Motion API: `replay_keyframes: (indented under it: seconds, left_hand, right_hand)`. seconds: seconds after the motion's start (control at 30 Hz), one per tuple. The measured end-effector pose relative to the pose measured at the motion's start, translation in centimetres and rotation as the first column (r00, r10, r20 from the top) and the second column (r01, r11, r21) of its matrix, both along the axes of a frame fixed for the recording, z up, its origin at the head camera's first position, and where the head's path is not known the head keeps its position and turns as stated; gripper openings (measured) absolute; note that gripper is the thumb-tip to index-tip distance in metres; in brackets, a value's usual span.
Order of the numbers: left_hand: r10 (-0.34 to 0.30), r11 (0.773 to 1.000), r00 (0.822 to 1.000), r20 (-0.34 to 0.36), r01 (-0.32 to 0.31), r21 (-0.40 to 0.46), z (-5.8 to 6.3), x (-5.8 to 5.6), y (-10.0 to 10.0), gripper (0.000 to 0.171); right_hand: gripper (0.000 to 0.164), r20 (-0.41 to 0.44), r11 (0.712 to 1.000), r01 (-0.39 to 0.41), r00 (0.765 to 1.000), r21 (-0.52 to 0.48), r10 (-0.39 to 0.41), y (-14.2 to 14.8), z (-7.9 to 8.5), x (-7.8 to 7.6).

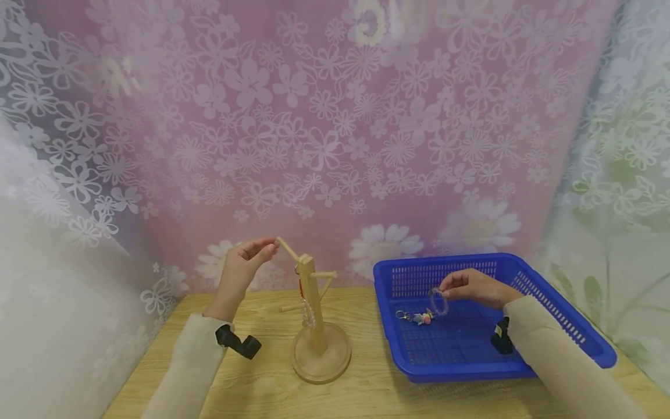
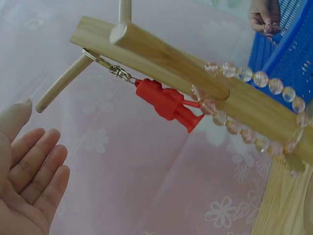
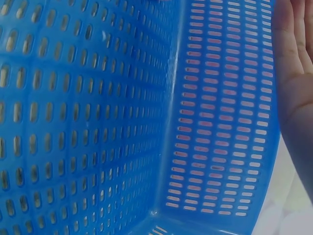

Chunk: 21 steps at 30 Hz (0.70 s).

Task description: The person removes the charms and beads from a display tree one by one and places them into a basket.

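Note:
A wooden peg stand (image 1: 316,305) rises from a round base on the table. My left hand (image 1: 243,269) is at the tip of its upper left peg (image 2: 63,84), thumb and fingers apart with nothing between them. From that peg hangs a red figure keychain (image 2: 164,101) by its metal ring. A bracelet of clear pinkish beads (image 2: 276,86) loops over a lower peg. Over the blue basket, my right hand (image 1: 473,288) pinches another beaded bracelet (image 1: 440,315) between thumb and fingertips. The right wrist view shows only part of that hand (image 3: 296,83); the bracelet is out of sight there.
The blue plastic basket (image 1: 466,372) with slotted walls stands right of the stand. A keychain with colourful charms (image 1: 421,318) lies in its left part. A flowered curtain (image 1: 324,145) hangs behind the wooden table (image 1: 262,372).

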State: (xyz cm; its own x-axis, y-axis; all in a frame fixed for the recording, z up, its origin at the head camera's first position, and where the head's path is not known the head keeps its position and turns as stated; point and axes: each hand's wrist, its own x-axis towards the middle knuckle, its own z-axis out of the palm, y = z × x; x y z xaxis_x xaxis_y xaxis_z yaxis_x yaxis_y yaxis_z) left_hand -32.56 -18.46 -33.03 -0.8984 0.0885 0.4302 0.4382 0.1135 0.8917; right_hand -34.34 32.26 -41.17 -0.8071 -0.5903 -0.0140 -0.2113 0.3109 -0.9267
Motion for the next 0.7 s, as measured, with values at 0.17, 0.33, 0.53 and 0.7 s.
replay_keyframes:
  seconds: [0.17, 0.33, 0.53, 0.7]
  left_hand:
    - [-0.069, 0.997, 0.998, 0.003, 0.069, -0.021, 0.3, -0.8, 0.3, 0.042]
    - [-0.154, 0.988, 0.988, -0.003, 0.154, 0.021, 0.7, -1.2, 0.5, 0.038]
    - [-0.198, 0.979, 0.98, 0.006, 0.198, 0.046, 1.1, -1.0, 0.9, 0.027]
    - [-0.206, 0.977, 0.979, 0.004, 0.205, 0.052, 1.0, -1.1, 1.0, 0.021]
  right_hand:
    - [0.027, 0.013, 1.0, -0.031, 0.999, -0.001, 0.031, -0.2, -0.2, -0.4]
    - [0.025, 0.028, 0.999, -0.043, 0.999, -0.003, 0.043, -0.4, -0.4, -0.7]
    - [0.025, 0.033, 0.998, -0.027, 0.999, 0.057, 0.026, -0.8, -0.7, -0.9]
    - [0.028, 0.02, 0.989, -0.021, 1.0, 0.145, 0.019, -1.2, -0.8, -0.5]
